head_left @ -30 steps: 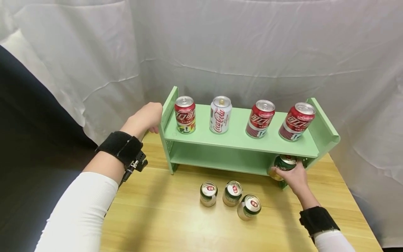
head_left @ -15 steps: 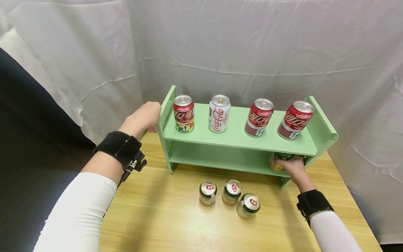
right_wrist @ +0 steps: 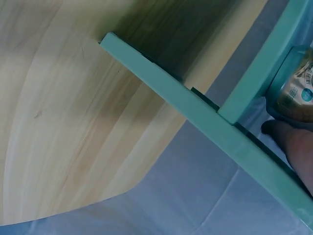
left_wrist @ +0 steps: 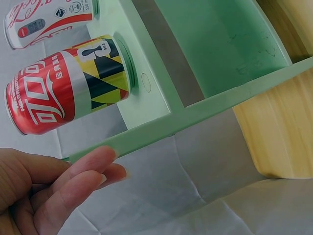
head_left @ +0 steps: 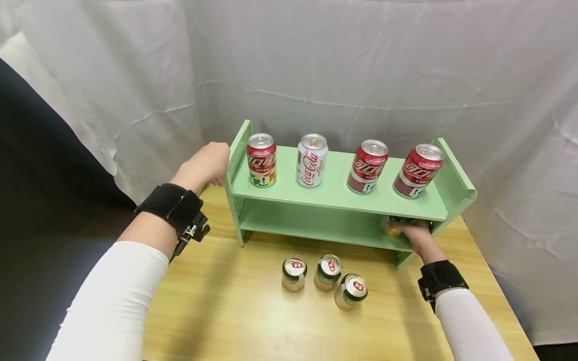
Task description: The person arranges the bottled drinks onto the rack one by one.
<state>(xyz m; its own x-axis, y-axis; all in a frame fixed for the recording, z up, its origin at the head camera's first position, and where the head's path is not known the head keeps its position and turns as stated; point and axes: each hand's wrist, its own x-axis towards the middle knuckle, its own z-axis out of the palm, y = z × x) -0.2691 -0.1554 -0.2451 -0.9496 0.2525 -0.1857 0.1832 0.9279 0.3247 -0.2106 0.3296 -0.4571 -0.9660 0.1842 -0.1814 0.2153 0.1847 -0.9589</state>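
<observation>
My right hand (head_left: 417, 235) reaches into the lower level of a green two-tier shelf (head_left: 331, 170), at its right end. It grips a gold and dark green drink can (right_wrist: 298, 90), mostly hidden in the head view by the hand and the upper board. In the right wrist view the can's base is against the lower board, near the side panel. My left hand (head_left: 205, 163) is at the shelf's left side panel (left_wrist: 142, 137), with curled fingers pinching its upper edge.
On the upper board stand a white Coca-Cola can (head_left: 311, 160) and three red cola cans, one at the left end (head_left: 262, 160). Three gold and green cans, including a middle can (head_left: 327, 273), stand on the wooden table (head_left: 253, 321) before the shelf. Grey cloth (head_left: 338, 65) hangs behind.
My right hand has pushed the gold and green can deeper into the lower level, under the upper board. The left hand stays at the side panel. The view has shifted slightly.
</observation>
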